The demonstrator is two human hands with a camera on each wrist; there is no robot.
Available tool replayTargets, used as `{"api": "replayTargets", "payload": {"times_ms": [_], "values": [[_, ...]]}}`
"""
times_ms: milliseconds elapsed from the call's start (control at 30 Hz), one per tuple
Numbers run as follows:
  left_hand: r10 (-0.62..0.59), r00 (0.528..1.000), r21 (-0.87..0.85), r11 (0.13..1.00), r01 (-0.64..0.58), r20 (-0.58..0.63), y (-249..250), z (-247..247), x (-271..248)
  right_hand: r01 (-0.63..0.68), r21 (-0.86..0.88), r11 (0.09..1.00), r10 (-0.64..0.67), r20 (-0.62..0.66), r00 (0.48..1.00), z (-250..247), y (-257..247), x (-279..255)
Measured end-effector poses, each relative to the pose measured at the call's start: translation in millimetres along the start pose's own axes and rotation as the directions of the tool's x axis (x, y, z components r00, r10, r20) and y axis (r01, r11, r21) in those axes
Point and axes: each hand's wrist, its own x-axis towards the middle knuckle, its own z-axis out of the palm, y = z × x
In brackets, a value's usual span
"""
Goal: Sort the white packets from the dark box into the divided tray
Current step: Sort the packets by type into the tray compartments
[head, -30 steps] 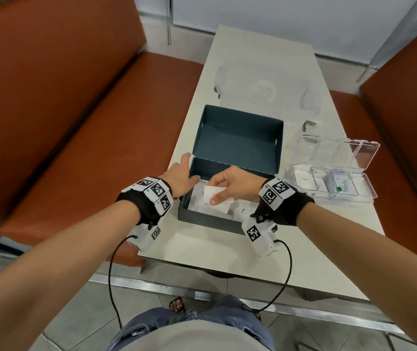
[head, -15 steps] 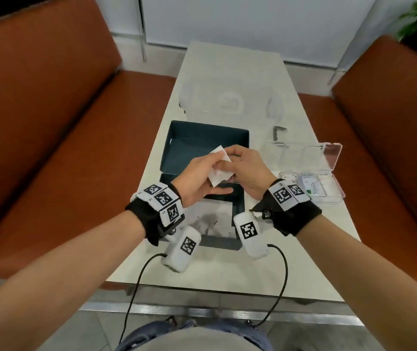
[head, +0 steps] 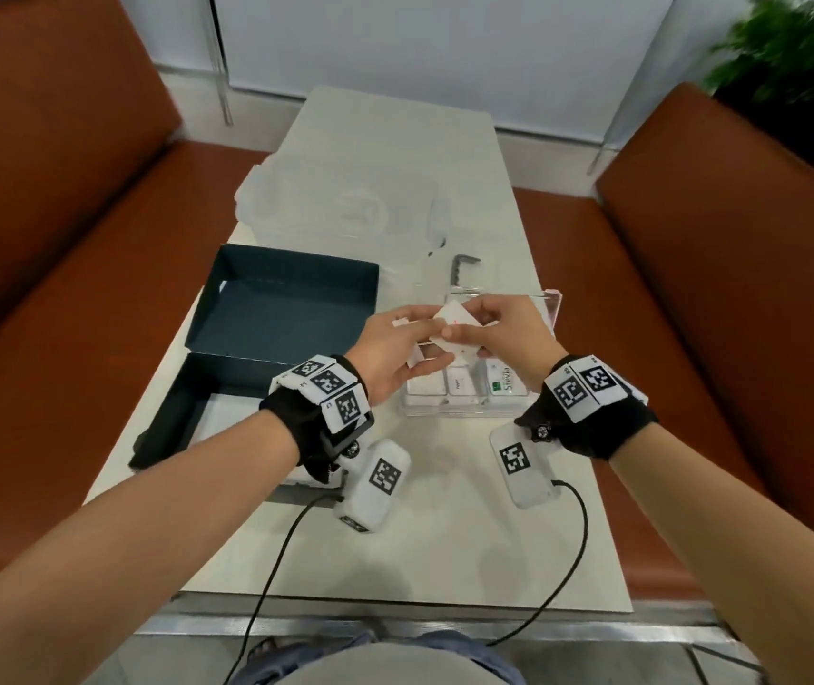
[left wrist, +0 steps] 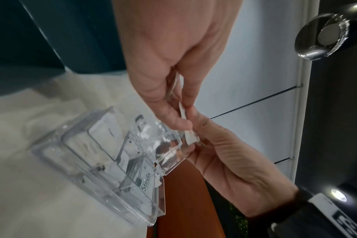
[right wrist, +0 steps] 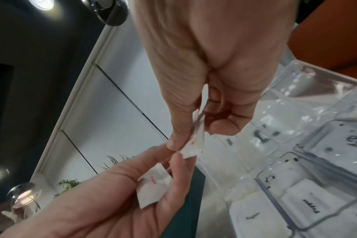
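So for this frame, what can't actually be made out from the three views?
- Dark box contents: in the head view the left hand and its forearm cover the near compartment.
- Red print on the packet pinched by the right hand: too small and blurred in the right wrist view.
- Divided tray: how many packets lie in each compartment is unclear; both hands hide its far half, and glare hides it in the left wrist view.

Café or canteen booth seating; two rust-brown padded benches (head: pixel 721 299) flank a narrow pale table (head: pixel 444 546); white panelled wall (head: pixel 444 51) behind; potted foliage (head: pixel 800 56) at one corner; tiled floor.
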Motion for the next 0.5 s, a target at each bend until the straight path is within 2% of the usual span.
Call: {"api": "replayTargets", "payload": {"times_ms": [233,500], "values": [[0.076,0.996,0.173,0.983,-0.067,-0.042,-23,43,17,-0.165,0.225,0.960,0.171,-0.006,0.985,-43,26,-6],[0.106,0.994,0.309,0.946,-0.102,0.002,-37,72,26,-0.266,0.170,0.949,0.273,-0.018,0.962,-88,57,-1]]}}
